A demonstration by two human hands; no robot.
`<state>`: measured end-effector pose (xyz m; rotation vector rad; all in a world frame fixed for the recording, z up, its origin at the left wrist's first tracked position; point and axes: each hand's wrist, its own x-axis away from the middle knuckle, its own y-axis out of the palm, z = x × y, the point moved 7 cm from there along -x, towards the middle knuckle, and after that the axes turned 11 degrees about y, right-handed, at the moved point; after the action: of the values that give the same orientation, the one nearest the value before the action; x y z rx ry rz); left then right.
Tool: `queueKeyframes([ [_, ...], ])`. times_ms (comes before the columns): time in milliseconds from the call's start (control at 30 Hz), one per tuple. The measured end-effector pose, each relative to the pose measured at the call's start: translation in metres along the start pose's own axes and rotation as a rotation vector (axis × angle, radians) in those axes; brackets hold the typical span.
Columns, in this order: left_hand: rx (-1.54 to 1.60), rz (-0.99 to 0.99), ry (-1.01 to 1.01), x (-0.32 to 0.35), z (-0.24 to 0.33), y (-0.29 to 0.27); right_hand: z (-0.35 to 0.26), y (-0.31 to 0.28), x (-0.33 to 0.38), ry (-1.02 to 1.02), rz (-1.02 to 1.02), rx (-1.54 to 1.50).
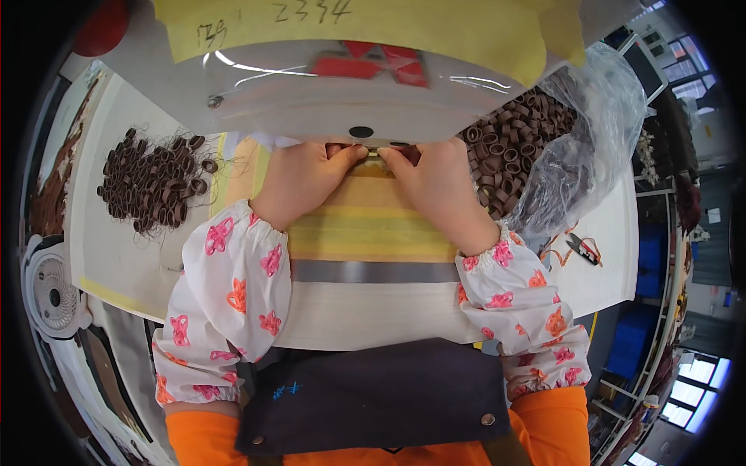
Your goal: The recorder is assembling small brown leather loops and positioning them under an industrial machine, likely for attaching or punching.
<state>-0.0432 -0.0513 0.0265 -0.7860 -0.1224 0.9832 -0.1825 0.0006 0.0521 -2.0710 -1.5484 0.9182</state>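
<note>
Bent in close together, my left grip [307,177] and my right grip [435,177] meet at the low edge of a big, shiny white machine [264,101]. I can't tell what they hold, or if they are pinched tight, because that spot is too small and partly hidden. I think the thumbs point at each other so both sides can steady one little spot.

The small, round brown loops lie in two heaps on the pale desk [373,311]. The left heap [151,179] has thin, loose threads sticking out. The right heap [513,147] sits by a crinkly, clear plastic bag [563,182], just beside my right grip, maybe so it is easy to reach. Two heaps far apart may stop them mixing. Small black snips [581,248] lie near, on the right.

Yellow paper [443,31] on the machine has dark pen writing. Below it is a bold red mark [350,67]. The dark cloth apron [373,404] has small blue writing [287,391].
</note>
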Motion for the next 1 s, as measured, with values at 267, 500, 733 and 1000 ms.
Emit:
queueKeyframes([
  [267,0.013,-0.002,-0.002,0.000,-0.003,-0.001,-0.002,0.002,-0.003,-0.012,-0.014,-0.011],
  [500,0.038,0.031,0.007,0.000,-0.001,0.000,0.004,0.004,-0.005,0.039,-0.064,0.026],
  [733,0.012,0.024,-0.021,0.001,-0.009,-0.001,0.004,0.006,-0.004,0.090,-0.048,0.029],
  [1000,-0.011,0.038,0.027,-0.001,-0.002,0.000,0.012,0.006,0.001,0.061,0.015,-0.030],
])
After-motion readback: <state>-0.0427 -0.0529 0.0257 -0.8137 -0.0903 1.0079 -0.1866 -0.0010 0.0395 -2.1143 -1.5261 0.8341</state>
